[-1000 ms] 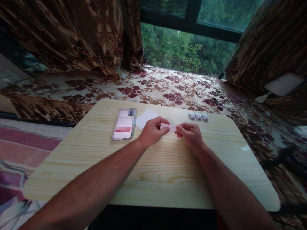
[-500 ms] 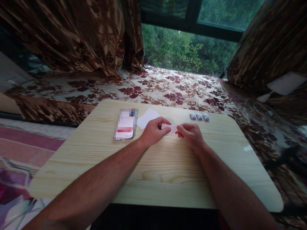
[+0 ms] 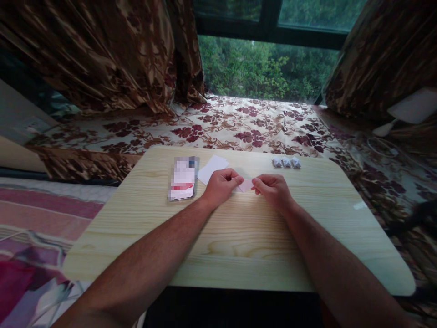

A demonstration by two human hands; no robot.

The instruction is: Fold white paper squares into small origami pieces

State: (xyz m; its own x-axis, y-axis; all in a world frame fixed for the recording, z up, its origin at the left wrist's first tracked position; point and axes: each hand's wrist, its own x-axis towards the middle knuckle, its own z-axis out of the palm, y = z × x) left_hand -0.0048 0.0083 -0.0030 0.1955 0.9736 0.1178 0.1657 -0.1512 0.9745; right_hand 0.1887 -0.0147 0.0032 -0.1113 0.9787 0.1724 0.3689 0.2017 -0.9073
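Note:
Between my two hands is a small piece of folded pale pink paper [image 3: 246,185], held just above the table. My left hand [image 3: 223,184] pinches its left end between thumb and fingers. At its right end, the thumb and forefinger of my right hand [image 3: 272,187] close on the edge. Several white paper sheets [image 3: 213,167] lie loosely stacked behind my left hand. Farther back on the right, three small folded paper shapes [image 3: 286,162] with pointed tops sit in a row, touching or nearly so.
A phone [image 3: 183,178], partly blurred out, lies left of the sheets. The light wooden table [image 3: 252,255] has rounded corners. Beyond it is a sill covered in floral cloth [image 3: 239,120], with curtains [image 3: 136,54] at the window. A white lamp-like object [image 3: 413,107] stands at far right.
My left thumb and fingers have shifted along the paper, now pinching it more closely together. The right hand keeps its hold. The whole view has turned slightly.

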